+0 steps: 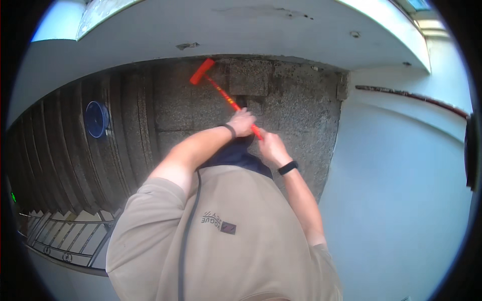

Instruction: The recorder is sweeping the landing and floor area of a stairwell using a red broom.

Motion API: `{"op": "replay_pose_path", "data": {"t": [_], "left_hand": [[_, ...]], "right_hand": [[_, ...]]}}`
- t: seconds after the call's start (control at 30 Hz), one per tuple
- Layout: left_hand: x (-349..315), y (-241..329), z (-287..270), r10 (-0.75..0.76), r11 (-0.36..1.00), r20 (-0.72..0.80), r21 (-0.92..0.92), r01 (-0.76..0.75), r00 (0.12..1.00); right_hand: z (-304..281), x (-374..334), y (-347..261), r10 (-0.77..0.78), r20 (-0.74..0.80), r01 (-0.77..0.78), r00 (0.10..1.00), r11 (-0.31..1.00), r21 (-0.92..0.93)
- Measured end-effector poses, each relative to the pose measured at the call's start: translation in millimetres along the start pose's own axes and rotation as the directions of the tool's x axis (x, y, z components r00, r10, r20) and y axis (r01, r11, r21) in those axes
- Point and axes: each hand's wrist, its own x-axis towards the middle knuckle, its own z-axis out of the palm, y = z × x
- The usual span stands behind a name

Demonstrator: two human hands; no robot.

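Observation:
A red long-handled tool (pixel 221 91) with yellow marks on its handle slants from my hands up to the far left. Its wide crosswise red head (pixel 202 71), shaped like a broom's, is over the grey floor near the far wall; bristles cannot be made out. My left hand (pixel 241 123) is closed round the handle, farther along it toward the head. Closer to me, my right hand (pixel 272 147) grips the handle near its end. The fingers of both hands are partly hidden. A dark band circles each wrist.
Dark stairs (pixel 65 150) run along the left, with a round blue basin (pixel 96 119) on one of them. A metal railing (pixel 70 231) stands at the lower left. White walls (pixel 281 35) bound the grey landing (pixel 301 105) at the far side and right.

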Motion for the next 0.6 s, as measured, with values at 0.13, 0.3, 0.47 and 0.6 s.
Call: {"op": "replay_pose_path", "data": {"t": [0.13,0.3,0.47,0.6], "left_hand": [[4,-38,-23,-0.110,0.991,0.151,-0.058,0.120,0.982],[22,-35,-40,-0.143,0.985,0.088,-0.086,0.151,0.986],[37,-36,-62,-0.199,0.970,0.082,-0.128,0.209,0.976],[39,-44,-77,-0.239,0.944,0.101,-0.207,0.256,0.966]], "right_hand": [[-3,39,-25,-0.002,0.170,0.017,0.986,0.996,-0.090],[-36,70,-29,-0.036,0.205,0.066,0.978,0.988,-0.140],[-62,93,-32,-0.163,0.225,0.200,0.961,0.967,-0.155],[-67,112,-37,-0.221,0.323,0.308,0.920,0.918,-0.249]]}}
